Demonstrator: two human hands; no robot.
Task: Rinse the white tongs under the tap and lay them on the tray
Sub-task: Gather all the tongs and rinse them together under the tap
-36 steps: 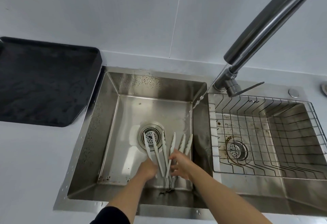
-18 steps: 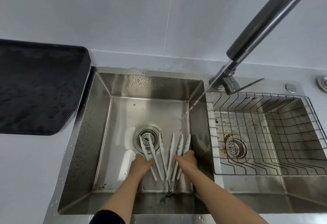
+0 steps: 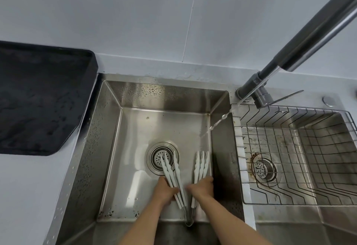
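Both hands are low in the left basin (image 3: pixel 135 128) of the sink. The white tongs (image 3: pixel 201 164) are there too, splayed in a V. One group of arms crosses the drain strainer (image 3: pixel 157 159), the other runs close to the basin's right wall, and the two groups appear to meet at wire loops at the near end.

- **Grip:** your left hand (image 3: pixel 166 188) is clenched round the left group of arms. Your right hand (image 3: pixel 201 186) is curled over the right group. I cannot tell whether the tongs rest on the basin floor.
- **Long axis:** it runs near to far, with the toothed tips pointing away from you toward the back wall.
- **Key relation:** the water stream (image 3: pixel 218 123) from the tap (image 3: pixel 309 38) falls beyond the tips and to their right, against the right wall. It is not touching the tongs. Your right hand is the nearer one, so judged from this, the rinse needs a move forward and rightward.
- **Tray:** the black tray (image 3: pixel 48 99) sits on the tabletop (image 3: pixel 29 186) past the sink's left rim, well apart from the tongs. Your left hand is nearer to it.
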